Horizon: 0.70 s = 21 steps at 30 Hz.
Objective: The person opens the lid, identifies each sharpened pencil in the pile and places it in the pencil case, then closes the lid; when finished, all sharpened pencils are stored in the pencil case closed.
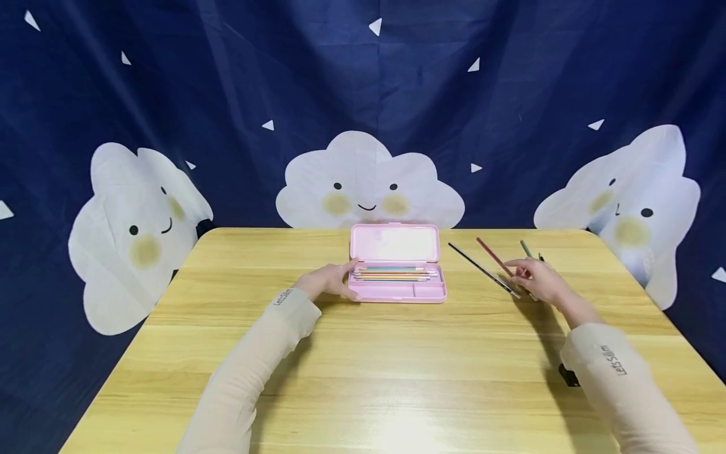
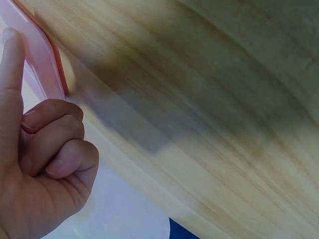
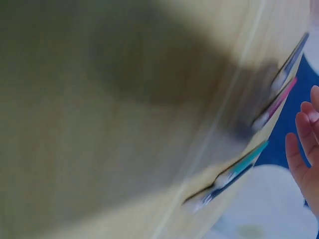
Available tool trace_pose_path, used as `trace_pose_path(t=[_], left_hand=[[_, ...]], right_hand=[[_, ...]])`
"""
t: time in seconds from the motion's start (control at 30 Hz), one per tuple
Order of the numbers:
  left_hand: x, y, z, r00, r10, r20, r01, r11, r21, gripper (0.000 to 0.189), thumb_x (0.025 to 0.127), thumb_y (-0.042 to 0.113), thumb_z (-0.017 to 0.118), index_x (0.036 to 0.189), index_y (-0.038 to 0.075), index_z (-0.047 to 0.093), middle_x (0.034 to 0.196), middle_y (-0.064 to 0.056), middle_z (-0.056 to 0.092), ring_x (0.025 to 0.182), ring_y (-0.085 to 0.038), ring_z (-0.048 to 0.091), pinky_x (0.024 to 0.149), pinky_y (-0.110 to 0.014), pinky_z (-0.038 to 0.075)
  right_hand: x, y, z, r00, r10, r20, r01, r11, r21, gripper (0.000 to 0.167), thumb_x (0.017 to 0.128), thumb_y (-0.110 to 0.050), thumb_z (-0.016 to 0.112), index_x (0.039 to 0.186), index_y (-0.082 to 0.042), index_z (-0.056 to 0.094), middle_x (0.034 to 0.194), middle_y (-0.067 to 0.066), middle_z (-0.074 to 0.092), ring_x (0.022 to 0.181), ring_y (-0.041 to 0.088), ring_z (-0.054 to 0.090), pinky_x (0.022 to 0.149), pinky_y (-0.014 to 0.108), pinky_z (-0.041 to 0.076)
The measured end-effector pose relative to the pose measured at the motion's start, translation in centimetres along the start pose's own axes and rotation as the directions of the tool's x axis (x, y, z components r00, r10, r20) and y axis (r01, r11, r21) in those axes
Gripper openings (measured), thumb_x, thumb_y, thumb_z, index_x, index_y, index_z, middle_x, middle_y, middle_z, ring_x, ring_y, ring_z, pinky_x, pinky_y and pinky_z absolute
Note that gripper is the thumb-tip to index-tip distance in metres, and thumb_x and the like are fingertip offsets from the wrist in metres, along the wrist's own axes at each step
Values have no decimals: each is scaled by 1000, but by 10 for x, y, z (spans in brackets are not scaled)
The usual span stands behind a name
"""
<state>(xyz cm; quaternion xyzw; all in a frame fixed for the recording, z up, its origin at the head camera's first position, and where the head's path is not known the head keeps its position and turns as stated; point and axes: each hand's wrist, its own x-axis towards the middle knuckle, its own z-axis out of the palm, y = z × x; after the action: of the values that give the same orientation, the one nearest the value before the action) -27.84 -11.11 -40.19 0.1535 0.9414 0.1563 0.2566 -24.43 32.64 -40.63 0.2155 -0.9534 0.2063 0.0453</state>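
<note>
An open pink pencil case stands near the table's back edge, with several colored pencils lying in its long rear compartment. My left hand holds the case's left end, thumb and forefinger spread along it; in the left wrist view the other fingers are curled. My right hand hovers over loose pencils, fingers loosely bent and apart from them in the right wrist view. Those are a black pencil, a red pencil, a green pencil and a dark one beside it.
The wooden table reaches back to a dark blue curtain printed with white clouds. The case's raised lid leans at the back. Two front compartments of the case hold nothing visible.
</note>
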Motion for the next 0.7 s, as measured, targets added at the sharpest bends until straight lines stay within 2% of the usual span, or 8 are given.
trace_pose_path(t=[0.2,0.4,0.57,0.7], left_hand=[[1,-1,1,1000,-2,5,2,1000,-7,101,74,49,70,148,23,6,147,-20,23,134,-32,25,110,-43,21],[2,-2,1,1000,-6,9,6,1000,-7,101,74,50,70,148,24,6,148,-20,21,134,-33,24,110,-43,21],[2,-2,1,1000,5,4,-5,1000,-2,101,74,48,70,148,23,6,147,-22,23,133,-33,26,110,-43,22],[1,-2,1,1000,-1,7,1,1000,-3,100,74,48,70,148,24,6,146,-23,23,133,-34,26,109,-44,22]], right_hand=[[-19,18,-9,994,104,31,-104,994,15,33,84,0,59,113,15,53,67,1,50,60,8,40,57,29,36],[-32,29,-13,984,175,35,-176,984,22,34,87,-3,57,114,17,50,71,4,49,64,14,42,59,31,35],[-41,36,-16,972,230,53,-231,973,14,38,88,-3,55,117,19,45,67,4,47,61,14,40,59,32,36],[-47,43,-17,970,237,54,-237,971,-6,40,87,-2,56,117,20,43,66,4,48,59,13,40,58,33,37]])
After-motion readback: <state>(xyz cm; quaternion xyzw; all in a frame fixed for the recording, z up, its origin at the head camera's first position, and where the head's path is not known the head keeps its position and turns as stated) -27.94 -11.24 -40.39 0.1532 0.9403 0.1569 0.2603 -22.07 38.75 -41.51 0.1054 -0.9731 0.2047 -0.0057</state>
